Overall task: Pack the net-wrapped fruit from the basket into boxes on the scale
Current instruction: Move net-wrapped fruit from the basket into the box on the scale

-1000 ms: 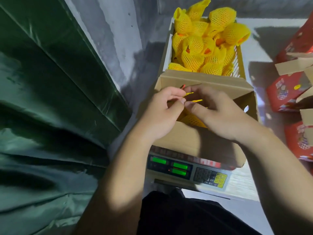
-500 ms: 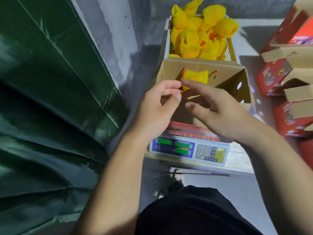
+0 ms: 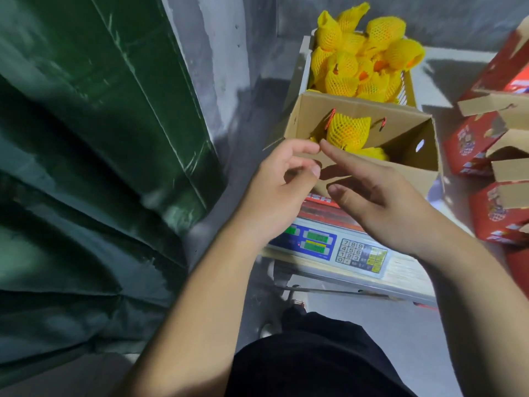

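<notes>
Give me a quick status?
Both hands, left and right, empty. Yellow net-wrapped fruit in open cardboard box on scale. Nothing blocking.

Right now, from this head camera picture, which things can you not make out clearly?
- Scale readings: head view, digits too small and blurred.
- Bottom of the open box: hidden by its near wall and both hands, so the fruit count inside is unknown.
- Left hand: fingers curl, but whether they pinch anything is unclear.
- Red boxes: cut off by the right edge.

A dark green tarpaulin [image 3: 86, 167] is hung in folds at the left. Red printed cartons [image 3: 486, 144], with open flaps, are stacked at the right.
</notes>
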Available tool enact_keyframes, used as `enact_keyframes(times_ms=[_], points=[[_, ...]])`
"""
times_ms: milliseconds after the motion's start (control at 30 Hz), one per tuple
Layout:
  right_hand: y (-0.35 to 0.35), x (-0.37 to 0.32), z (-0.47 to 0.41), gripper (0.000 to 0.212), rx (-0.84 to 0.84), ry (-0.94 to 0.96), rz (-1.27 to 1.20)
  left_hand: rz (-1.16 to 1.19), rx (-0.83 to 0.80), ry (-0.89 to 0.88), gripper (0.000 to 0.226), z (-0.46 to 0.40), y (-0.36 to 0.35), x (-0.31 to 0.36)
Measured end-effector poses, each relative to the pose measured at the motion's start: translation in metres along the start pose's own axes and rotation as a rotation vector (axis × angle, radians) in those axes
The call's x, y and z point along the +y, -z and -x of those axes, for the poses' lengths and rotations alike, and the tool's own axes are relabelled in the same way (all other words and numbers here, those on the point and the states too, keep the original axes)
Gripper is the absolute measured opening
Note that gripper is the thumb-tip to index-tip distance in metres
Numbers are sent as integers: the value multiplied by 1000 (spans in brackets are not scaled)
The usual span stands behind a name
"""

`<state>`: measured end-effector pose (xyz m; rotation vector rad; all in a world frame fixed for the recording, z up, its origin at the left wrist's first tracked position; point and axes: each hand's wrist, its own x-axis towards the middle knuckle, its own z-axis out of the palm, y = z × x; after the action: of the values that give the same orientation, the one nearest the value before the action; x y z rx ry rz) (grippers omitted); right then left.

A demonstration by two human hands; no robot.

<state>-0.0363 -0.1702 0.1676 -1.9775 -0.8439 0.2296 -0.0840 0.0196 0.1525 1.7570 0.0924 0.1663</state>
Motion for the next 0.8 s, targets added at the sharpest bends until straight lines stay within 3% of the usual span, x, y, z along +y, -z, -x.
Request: enact_keyframes(times_ms=[333,533,667,800], points=[[49,56,-51,44,119,-64,-126,145,27,35,26,-76,-46,-2],[121,116,-109,34,249,-148,-191,-13,49,-75,24,-166,-77,-2],[185,178,-165,35,339,-236,102,-313,25,-272,22,-227,-88,-14],[239,251,-251,58,415,-425,477,-388,21,-205,20,-286,-106,-16]])
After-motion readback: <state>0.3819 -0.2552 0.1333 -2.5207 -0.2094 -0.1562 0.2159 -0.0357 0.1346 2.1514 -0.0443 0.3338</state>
